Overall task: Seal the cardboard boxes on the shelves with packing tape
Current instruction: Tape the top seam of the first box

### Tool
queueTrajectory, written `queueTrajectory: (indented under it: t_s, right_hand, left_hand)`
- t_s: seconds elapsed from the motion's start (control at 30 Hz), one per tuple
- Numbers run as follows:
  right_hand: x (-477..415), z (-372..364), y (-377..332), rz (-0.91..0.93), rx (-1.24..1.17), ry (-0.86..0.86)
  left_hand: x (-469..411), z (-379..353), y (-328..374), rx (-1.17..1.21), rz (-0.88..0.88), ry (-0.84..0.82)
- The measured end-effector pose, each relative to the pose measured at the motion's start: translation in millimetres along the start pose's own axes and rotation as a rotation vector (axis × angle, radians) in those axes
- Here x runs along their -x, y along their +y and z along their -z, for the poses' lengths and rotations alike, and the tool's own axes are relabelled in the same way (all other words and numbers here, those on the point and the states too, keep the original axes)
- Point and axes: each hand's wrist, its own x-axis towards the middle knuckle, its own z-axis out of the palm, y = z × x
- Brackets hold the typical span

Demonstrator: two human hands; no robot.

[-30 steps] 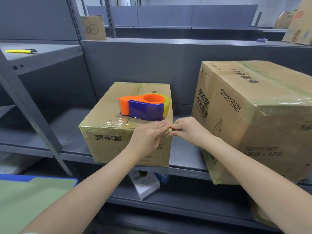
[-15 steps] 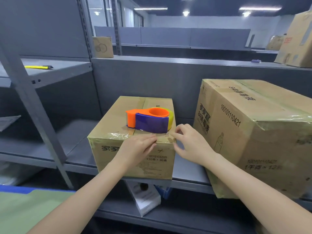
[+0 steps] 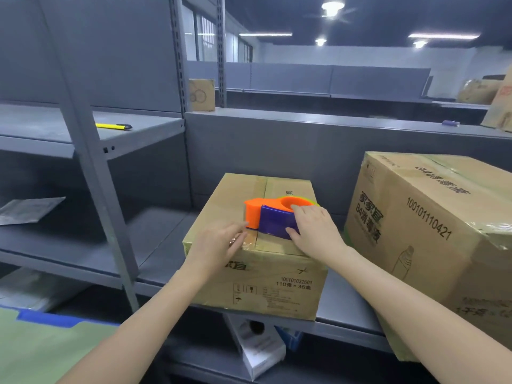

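Orange-and-blue tape dispenser point(image 3: 273, 221) lies atop the small taped box point(image 3: 277, 286); larger taped box point(image 3: 415, 231) stands beside it.

Grey metal shelving point(image 3: 41, 120), slotted uprights point(image 3: 177, 51); grey partitions point(image 3: 332, 76) behind; dark ceiling point(image 3: 388, 18), round lamps point(image 3: 332, 6), strip lights point(image 3: 443, 36); windows point(image 3: 205, 37) far left.

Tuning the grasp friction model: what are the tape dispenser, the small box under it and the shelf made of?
The tape dispenser looks like moulded plastic: glossy, saturated orange and purple. The small box: brown cardboard, matte, printed; shiny clear tape wrinkles near its front edge. The shelf: probably painted metal, flat grey, with slotted uprights.
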Motion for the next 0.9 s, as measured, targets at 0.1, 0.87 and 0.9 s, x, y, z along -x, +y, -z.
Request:
queueTrajectory:
  t_s: [0.1,0.87,0.9]
  right_hand:
    - [-7.7,2.9,3.6,-0.015,0.023,-0.073]
    - [8.4,78.0,39.0,-0.162,-0.142,0.031]
    - [10.5,89.6,46.0,-0.171,-0.119,0.048]
  left_hand:
    - [-14.8,2.6,-4.4,-0.061,-0.012,0.055]
    - [-90.4,-8.2,63.3,0.039,-0.304,0.128]
    - [-97.8,-5.1,73.4,0.054,-0.321,0.136]
